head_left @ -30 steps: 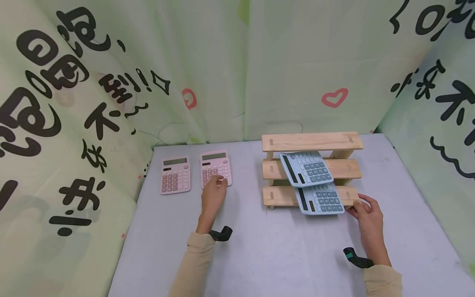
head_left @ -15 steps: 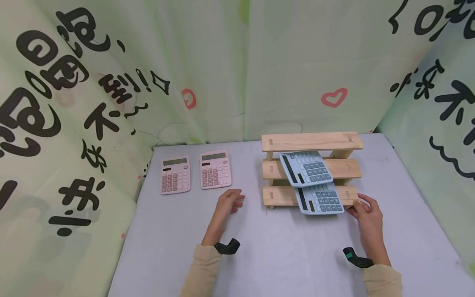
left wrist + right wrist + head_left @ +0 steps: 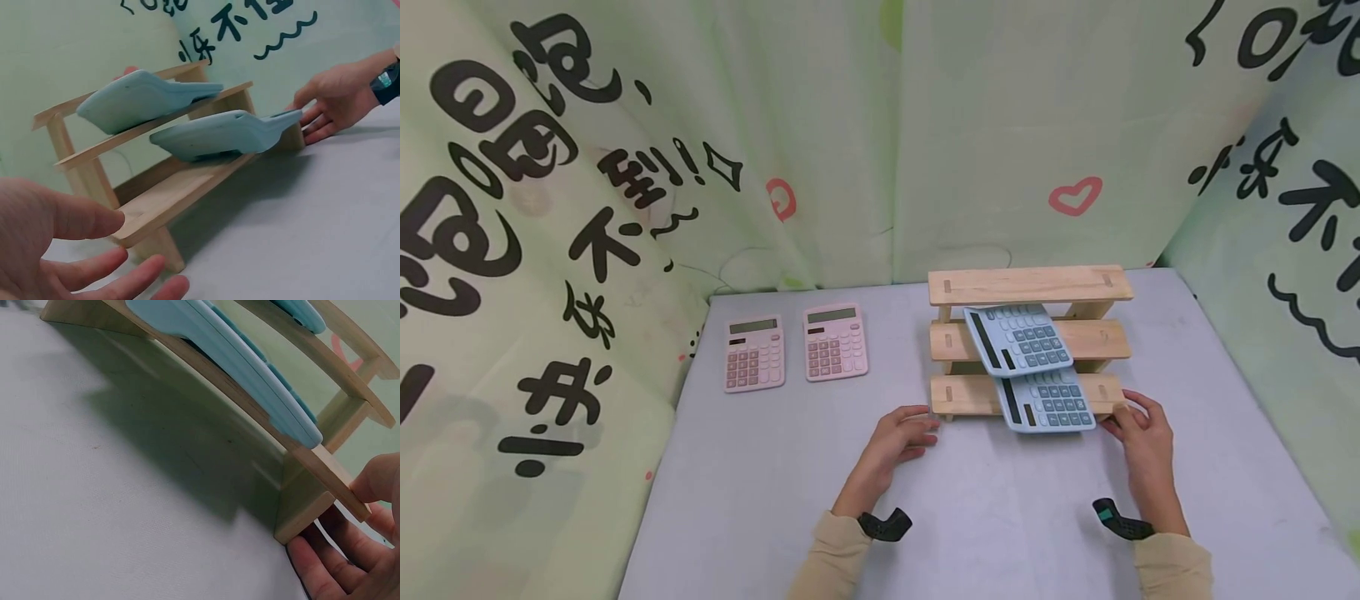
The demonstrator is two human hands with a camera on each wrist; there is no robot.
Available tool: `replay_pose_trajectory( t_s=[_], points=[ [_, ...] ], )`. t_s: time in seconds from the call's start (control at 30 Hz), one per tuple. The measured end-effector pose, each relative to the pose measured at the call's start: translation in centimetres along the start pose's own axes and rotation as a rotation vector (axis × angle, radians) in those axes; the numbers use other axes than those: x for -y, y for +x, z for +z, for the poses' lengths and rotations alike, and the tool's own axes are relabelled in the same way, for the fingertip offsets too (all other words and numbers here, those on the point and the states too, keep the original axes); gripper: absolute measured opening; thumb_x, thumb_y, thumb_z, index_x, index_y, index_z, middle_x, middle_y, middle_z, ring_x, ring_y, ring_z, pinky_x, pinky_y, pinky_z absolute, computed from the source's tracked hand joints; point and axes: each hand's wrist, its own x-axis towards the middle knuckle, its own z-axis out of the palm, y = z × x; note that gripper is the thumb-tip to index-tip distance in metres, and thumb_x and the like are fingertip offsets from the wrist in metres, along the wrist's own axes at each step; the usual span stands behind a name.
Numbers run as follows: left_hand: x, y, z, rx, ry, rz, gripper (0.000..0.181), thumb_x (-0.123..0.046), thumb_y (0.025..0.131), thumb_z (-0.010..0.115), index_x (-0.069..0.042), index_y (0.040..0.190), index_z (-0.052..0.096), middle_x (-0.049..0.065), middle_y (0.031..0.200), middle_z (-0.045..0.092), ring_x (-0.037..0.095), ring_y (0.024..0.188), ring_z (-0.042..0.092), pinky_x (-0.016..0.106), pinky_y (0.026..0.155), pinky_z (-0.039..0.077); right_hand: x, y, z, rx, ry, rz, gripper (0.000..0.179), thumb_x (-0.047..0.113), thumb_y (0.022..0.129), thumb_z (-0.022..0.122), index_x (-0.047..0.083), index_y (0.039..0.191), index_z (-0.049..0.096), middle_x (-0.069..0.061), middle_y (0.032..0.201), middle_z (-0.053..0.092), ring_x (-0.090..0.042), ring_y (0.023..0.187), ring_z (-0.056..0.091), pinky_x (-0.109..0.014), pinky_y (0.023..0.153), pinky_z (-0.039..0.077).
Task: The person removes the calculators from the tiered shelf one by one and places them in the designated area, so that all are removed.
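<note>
A three-tier wooden display rack (image 3: 1030, 286) stands on the right half of the table. One light blue calculator (image 3: 1028, 342) lies askew on its middle board. Another blue calculator (image 3: 1054, 404) sits on the bottom board, overhanging the front edge. My right hand (image 3: 1146, 450) grips the right end of that bottom board; in the right wrist view its thumb (image 3: 380, 481) is on the board and the fingers curl below, by the leg. My left hand (image 3: 891, 450) is at the rack's front left corner, holding nothing, with thumb (image 3: 81, 215) and fingers apart close to the board's end.
Two pink calculators, a left one (image 3: 755, 354) and a right one (image 3: 836, 342), lie side by side at the back left of the white-covered table (image 3: 985, 533). A printed green curtain (image 3: 827, 150) encloses the table's back and sides.
My left hand has left the right pink calculator and moved right and toward me, up to the rack's left corner. The right hand keeps its grip, and the rack and calculators have stayed put.
</note>
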Motion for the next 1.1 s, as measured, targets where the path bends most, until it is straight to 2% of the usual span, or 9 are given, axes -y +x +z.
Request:
replay_pose_trajectory(
  t_s=[0.23, 0.43, 0.67, 0.73, 0.87, 0.97, 1.1],
  points=[
    [0.9, 0.1, 2.2, -0.013, -0.151, -0.010, 0.058, -0.023, 0.101, 0.065, 0.001, 0.150, 0.044, 0.015, 0.134, 0.070, 0.028, 0.115, 0.073, 0.042, 0.103, 0.056, -0.2, 0.1, -0.1, -0.001, 0.004, -0.007, 0.058, 0.039, 0.110, 0.047, 0.020, 0.163, 0.029, -0.018, 0.154, 0.049, 0.012, 0.094, 0.061, -0.004, 0.082, 0.052],
    [1.7, 0.2, 3.8, 0.028, -0.263, -0.048, 0.053, -0.019, 0.105, 0.058, 0.003, 0.150, 0.042, 0.015, 0.135, 0.071, 0.024, 0.114, 0.075, 0.039, 0.103, 0.057, -0.4, 0.1, -0.1, -0.001, 0.025, -0.018, 0.058, 0.038, 0.110, 0.047, 0.018, 0.162, 0.030, -0.015, 0.146, 0.052, 0.014, 0.091, 0.063, -0.003, 0.081, 0.051],
    [1.8, 0.1, 5.8, -0.046, -0.403, -0.061, 0.063, -0.011, 0.105, 0.055, 0.010, 0.157, 0.027, 0.025, 0.143, 0.063, 0.037, 0.125, 0.069, 0.047, 0.110, 0.053, -0.3, 0.0, -0.1, 0.000, 0.042, -0.017, 0.058, 0.038, 0.110, 0.048, 0.019, 0.162, 0.031, -0.014, 0.146, 0.053, 0.013, 0.090, 0.063, -0.003, 0.081, 0.052],
    [1.8, 0.0, 6.4, -0.031, -0.414, -0.076, 0.061, -0.010, 0.104, 0.055, 0.010, 0.156, 0.029, 0.025, 0.142, 0.063, 0.039, 0.127, 0.067, 0.049, 0.112, 0.051, -0.3, 0.1, -0.1, -0.001, 0.038, -0.011, 0.058, 0.038, 0.110, 0.048, 0.020, 0.162, 0.030, -0.017, 0.150, 0.051, 0.013, 0.091, 0.063, -0.003, 0.081, 0.052],
    [1.8, 0.1, 7.6, 0.052, -0.372, -0.088, 0.053, -0.011, 0.103, 0.058, 0.007, 0.151, 0.042, 0.023, 0.140, 0.065, 0.039, 0.128, 0.067, 0.050, 0.112, 0.051, -0.5, 0.3, -0.1, 0.001, 0.005, -0.007, 0.059, 0.042, 0.110, 0.046, 0.022, 0.163, 0.029, -0.022, 0.159, 0.044, 0.012, 0.094, 0.062, -0.004, 0.082, 0.052],
    [1.9, 0.3, 8.6, 0.121, -0.326, -0.073, 0.050, -0.012, 0.103, 0.060, 0.003, 0.149, 0.047, 0.022, 0.142, 0.065, 0.038, 0.129, 0.067, 0.050, 0.112, 0.051, -0.5, 0.3, 0.0, -0.001, 0.007, -0.002, 0.060, 0.042, 0.110, 0.046, 0.022, 0.163, 0.029, -0.023, 0.160, 0.043, 0.012, 0.095, 0.061, -0.003, 0.081, 0.052],
    [2.1, 0.7, 9.9, 0.174, -0.290, -0.043, 0.054, -0.014, 0.101, 0.061, 0.000, 0.152, 0.047, 0.021, 0.144, 0.064, 0.039, 0.131, 0.064, 0.050, 0.113, 0.049, -0.4, 0.3, 0.1, -0.006, 0.008, -0.001, 0.059, 0.041, 0.110, 0.046, 0.021, 0.163, 0.029, -0.023, 0.158, 0.044, 0.012, 0.094, 0.061, -0.003, 0.080, 0.051]
  ],
)
